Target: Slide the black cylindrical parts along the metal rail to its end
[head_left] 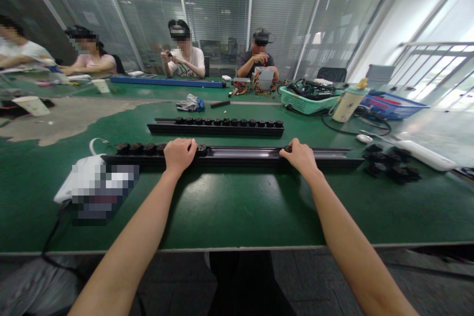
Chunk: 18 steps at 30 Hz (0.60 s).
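A long black rail (244, 155) lies across the green table (229, 207) in front of me. Several round black modules (137, 148) sit in its left part. My left hand (179, 154) rests closed on the rail beside those modules, fingers curled over one near its right end. My right hand (300, 155) is closed on a single black module (288, 148) sitting in the rail further right. A second rail (217, 127), filled with a row of black modules, lies parallel just behind.
A heap of loose black modules (388, 168) lies at the right, beside a white power strip (425, 155). A white device (79, 177) with a cable sits at the left. Behind are a green basket (305, 101), a bottle (348, 102), a blue tray (392, 106) and several seated people.
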{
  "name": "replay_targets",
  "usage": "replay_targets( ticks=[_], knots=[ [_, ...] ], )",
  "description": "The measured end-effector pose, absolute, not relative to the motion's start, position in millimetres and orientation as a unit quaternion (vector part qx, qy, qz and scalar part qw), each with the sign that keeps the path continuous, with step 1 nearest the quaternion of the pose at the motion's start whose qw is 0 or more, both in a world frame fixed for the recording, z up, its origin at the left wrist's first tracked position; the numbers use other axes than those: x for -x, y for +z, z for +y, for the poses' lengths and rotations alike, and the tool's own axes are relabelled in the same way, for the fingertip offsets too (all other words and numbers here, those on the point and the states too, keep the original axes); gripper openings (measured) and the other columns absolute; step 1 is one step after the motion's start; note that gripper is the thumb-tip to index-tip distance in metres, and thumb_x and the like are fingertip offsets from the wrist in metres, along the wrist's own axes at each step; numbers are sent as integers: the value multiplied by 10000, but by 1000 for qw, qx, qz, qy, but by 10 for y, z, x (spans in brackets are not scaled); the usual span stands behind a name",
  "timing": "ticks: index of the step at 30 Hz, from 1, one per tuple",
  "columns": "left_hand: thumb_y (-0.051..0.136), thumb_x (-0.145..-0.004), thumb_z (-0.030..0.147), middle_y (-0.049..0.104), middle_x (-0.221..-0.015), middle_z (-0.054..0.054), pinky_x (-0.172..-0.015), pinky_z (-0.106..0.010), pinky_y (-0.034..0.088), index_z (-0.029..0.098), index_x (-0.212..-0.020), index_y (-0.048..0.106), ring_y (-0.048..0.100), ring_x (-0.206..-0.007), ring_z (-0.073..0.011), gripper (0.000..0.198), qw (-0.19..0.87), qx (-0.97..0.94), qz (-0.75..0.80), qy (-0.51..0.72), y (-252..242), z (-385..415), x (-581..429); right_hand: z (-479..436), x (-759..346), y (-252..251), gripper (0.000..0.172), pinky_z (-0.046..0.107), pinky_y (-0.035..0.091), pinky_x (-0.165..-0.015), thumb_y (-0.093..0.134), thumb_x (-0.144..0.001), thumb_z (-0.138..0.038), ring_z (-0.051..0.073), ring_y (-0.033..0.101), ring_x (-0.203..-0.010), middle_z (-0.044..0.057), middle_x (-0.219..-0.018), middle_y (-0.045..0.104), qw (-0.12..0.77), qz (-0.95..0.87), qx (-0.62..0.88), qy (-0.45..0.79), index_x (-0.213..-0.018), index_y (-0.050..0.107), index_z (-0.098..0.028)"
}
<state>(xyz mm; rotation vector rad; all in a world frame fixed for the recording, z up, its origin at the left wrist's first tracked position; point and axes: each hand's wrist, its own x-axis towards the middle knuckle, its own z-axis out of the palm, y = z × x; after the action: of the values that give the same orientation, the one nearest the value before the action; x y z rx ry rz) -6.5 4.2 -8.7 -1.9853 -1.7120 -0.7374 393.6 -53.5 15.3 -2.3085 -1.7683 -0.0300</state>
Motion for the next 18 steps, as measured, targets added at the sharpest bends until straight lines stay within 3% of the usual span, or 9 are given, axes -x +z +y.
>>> replay_targets(
  ticks=[18],
  knots=[
    [358,-1019,410,744,-878,-131,-716,-374,371,196,-766,726,651,-845,-284,496,192,711,-621,-269,-94,45,62,-523,-3939,155,375,348,448,-842,543,-962,-463,316,681,-1056,185,-1077,738,106,-600,793,-9,-1150,602,-144]
  ],
)
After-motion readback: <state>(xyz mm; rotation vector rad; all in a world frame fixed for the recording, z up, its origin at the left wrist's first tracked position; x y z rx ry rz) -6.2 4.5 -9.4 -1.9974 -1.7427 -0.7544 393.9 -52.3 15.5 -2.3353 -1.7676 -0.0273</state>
